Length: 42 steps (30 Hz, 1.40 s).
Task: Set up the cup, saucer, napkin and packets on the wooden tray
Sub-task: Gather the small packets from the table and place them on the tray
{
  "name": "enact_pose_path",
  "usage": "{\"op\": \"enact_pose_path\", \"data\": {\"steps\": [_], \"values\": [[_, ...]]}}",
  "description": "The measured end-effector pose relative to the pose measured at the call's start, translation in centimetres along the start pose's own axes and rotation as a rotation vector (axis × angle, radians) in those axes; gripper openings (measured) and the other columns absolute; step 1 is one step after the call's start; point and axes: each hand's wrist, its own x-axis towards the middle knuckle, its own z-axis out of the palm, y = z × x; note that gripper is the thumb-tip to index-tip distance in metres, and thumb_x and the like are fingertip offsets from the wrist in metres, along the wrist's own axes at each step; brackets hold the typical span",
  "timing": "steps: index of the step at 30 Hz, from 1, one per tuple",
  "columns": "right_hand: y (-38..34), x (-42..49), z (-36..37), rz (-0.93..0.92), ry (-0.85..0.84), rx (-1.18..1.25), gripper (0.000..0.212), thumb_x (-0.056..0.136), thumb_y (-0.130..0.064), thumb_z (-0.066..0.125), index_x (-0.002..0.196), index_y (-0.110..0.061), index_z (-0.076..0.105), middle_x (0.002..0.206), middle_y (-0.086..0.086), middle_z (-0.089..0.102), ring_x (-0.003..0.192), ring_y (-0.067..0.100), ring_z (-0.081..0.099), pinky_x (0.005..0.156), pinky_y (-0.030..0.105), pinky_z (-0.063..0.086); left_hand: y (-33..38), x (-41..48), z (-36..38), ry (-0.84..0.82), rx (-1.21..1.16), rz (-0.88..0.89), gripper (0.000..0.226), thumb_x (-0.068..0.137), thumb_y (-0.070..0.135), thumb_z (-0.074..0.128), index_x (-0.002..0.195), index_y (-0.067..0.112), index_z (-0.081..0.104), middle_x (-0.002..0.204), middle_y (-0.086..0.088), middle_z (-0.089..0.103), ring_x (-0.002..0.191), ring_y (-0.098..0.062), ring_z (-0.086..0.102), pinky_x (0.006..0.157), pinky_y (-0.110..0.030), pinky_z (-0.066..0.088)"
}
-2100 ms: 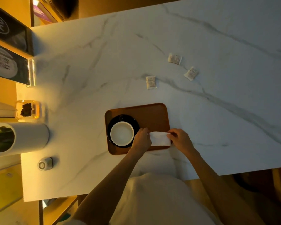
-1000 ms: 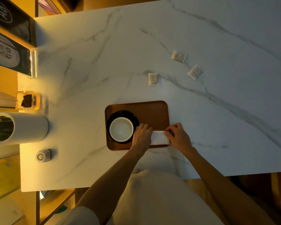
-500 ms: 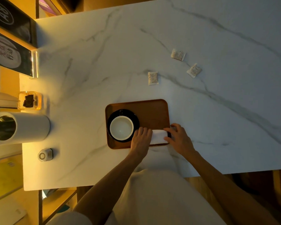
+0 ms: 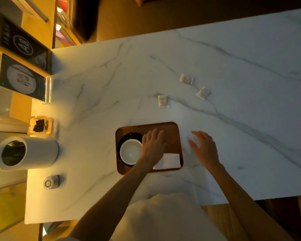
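Counter: white marble-look counter (image 4: 233,119) with grey veins.
Tray: brown wooden tray with rounded corners (image 4: 172,129), at the near middle of the counter.
Saucer: round black saucer (image 4: 127,136), on the tray's left half.
Cup: round white cup (image 4: 130,151), upright on the saucer.
Napkin: white folded napkin (image 4: 168,161), flat in the tray's near right corner.
Packets: three small white printed packets, off the tray on the counter beyond it: nearest (image 4: 163,101), far (image 4: 186,78), right (image 4: 203,93). Print too small to read.
Writing: black sign (image 4: 23,45) at far left, circled "A8". Second black sign (image 4: 22,81) below it, with characters on a white disc, not legible.
Left hand: left hand (image 4: 153,146) palm down over the tray, just beside the cup, with fingers straight and close together, holding nothing. Contact with the tray cannot be told.
Right hand: right hand (image 4: 204,148) palm down over the counter, just right of the tray, with fingers spread and slightly bent, holding nothing.
Other: white cylinder lying on its side (image 4: 28,153); amber glass box with dark contents (image 4: 40,125).
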Motion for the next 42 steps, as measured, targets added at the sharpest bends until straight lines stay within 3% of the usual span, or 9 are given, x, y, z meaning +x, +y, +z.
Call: {"op": "enact_pose_path", "data": {"steps": [9,19,24,30,32,34,37,40,42], "values": [[-0.9,4.2,-2.4,0.259,-0.009,0.216,0.036,0.092,-0.039,0.057,0.118,-0.014,0.063,0.116,0.008,0.068,0.107,0.023,0.062,0.09,0.035,0.051,-1.0,6.9,-4.2,-0.017,-0.25,-0.138,0.037,0.099,0.032,0.045,0.131,0.014,0.05,0.127,-0.011,0.058,0.116,-0.03,0.056,0.097,-0.044,0.046],[-8.0,16.8,0.3,0.341,-0.042,0.35,0.027,0.092,-0.025,0.056,0.111,-0.01,0.066,0.109,0.009,0.07,0.1,0.025,0.064,0.081,0.03,0.048,-2.2,16.5,-4.7,0.075,-0.53,-0.361,0.015,0.094,0.007,0.046,0.093,0.001,0.059,0.096,-0.017,0.064,0.088,-0.031,0.06,0.071,-0.039,0.047],[-10.4,20.3,3.3,0.39,-0.03,0.355,0.025,0.092,-0.026,0.058,0.108,-0.009,0.067,0.104,0.01,0.071,0.094,0.026,0.067,0.077,0.032,0.052,-2.2,19.8,-4.1,-0.047,-0.559,-0.342,0.026,0.093,0.007,0.049,0.114,-0.004,0.06,0.114,-0.021,0.065,0.105,-0.035,0.061,0.079,-0.034,0.046],[-11.6,21.0,5.7,0.455,-0.016,0.398,0.033,0.088,-0.026,0.064,0.113,-0.005,0.058,0.109,0.013,0.068,0.096,0.028,0.066,0.075,0.031,0.051,-2.4,20.7,-3.1,-0.036,-0.69,-0.363,0.02,0.085,0.005,0.055,0.1,0.002,0.067,0.091,-0.012,0.069,0.082,-0.025,0.065,0.058,-0.021,0.041],[-11.4,21.3,5.8,0.495,-0.056,0.435,0.035,0.086,-0.023,0.067,0.114,-0.005,0.056,0.112,0.014,0.066,0.1,0.029,0.064,0.078,0.033,0.051,-2.9,20.5,-3.2,-0.061,-0.797,-0.385,0.028,0.08,0.003,0.054,0.105,0.006,0.067,0.086,-0.002,0.066,0.077,-0.016,0.061,0.061,-0.021,0.044],[-11.1,21.5,5.5,0.568,-0.128,0.501,0.037,0.084,-0.019,0.07,0.115,-0.005,0.056,0.114,0.015,0.065,0.101,0.029,0.063,0.083,0.037,0.054,-3.6,20.1,-3.2,-0.125,-0.965,-0.413,0.035,0.08,0.0,0.054,0.114,0.005,0.064,0.092,-0.004,0.067,0.085,-0.019,0.062,0.068,-0.025,0.049],[-10.2,21.2,3.7,0.676,-0.244,0.839,0.039,0.084,-0.007,0.069,0.12,-0.001,0.058,0.115,0.018,0.066,0.095,0.027,0.066,0.071,0.033,0.057,-4.3,19.1,-3.2,-0.174,-1.324,-0.619,0.036,0.09,0.005,0.052,0.127,0.003,0.052,0.102,-0.013,0.062,0.084,-0.023,0.062,0.073,-0.034,0.053],[-9.3,20.0,1.1,0.607,-0.38,1.091,0.033,0.085,-0.009,0.068,0.117,-0.005,0.059,0.109,0.012,0.07,0.089,0.021,0.07,0.067,0.026,0.055,-4.7,17.6,-4.0,-0.205,-1.632,-0.806,0.029,0.098,0.02,0.048,0.12,0.001,0.051,0.103,-0.018,0.06,0.084,-0.028,0.063,0.071,-0.038,0.056],[-9.6,19.2,0.0,0.503,-0.261,1.007,0.024,0.086,-0.014,0.069,0.108,-0.009,0.06,0.106,0.01,0.069,0.089,0.019,0.068,0.068,0.026,0.055,-4.6,16.7,-4.8,-0.252,-1.715,-0.814,0.032,0.1,0.026,0.046,0.117,-0.001,0.051,0.103,-0.019,0.06,0.086,-0.031,0.063,0.074,-0.04,0.056]]}}
